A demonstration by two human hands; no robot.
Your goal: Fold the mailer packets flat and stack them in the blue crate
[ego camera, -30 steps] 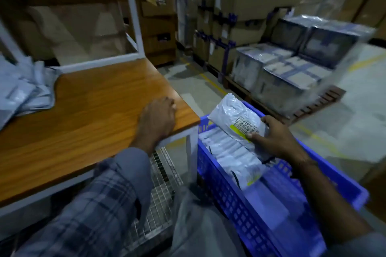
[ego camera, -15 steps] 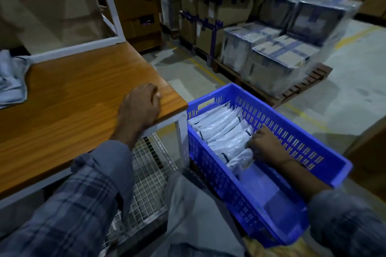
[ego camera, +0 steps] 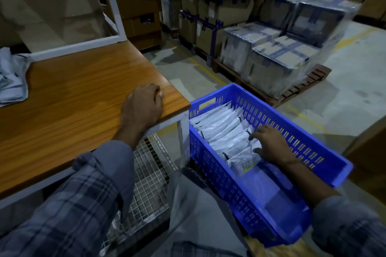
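A blue crate (ego camera: 325, 158) stands on the floor right of the wooden table (ego camera: 73, 98). Inside it a row of white folded mailer packets (ego camera: 221, 129) leans on edge in the far half; the near half shows bare blue floor. My right hand (ego camera: 269, 146) is inside the crate, fingers spread and pressing on the nearest packet (ego camera: 242, 160), which bears a barcode label. My left hand (ego camera: 144, 106) rests on the table's right front corner with fingers curled over the edge, holding nothing. A heap of loose grey mailer packets (ego camera: 10, 77) lies at the table's left edge.
A white metal frame (ego camera: 112, 6) stands at the back of the table. Below the table is a wire mesh shelf (ego camera: 148, 175). Wrapped boxes on a wooden pallet (ego camera: 279, 54) stand beyond the crate, with stacked cartons (ego camera: 208, 6) behind them.
My right hand carried the labelled packet down into the crate and set it against the row, and now presses on it. The view swung right and down. My left hand stayed on the table corner.
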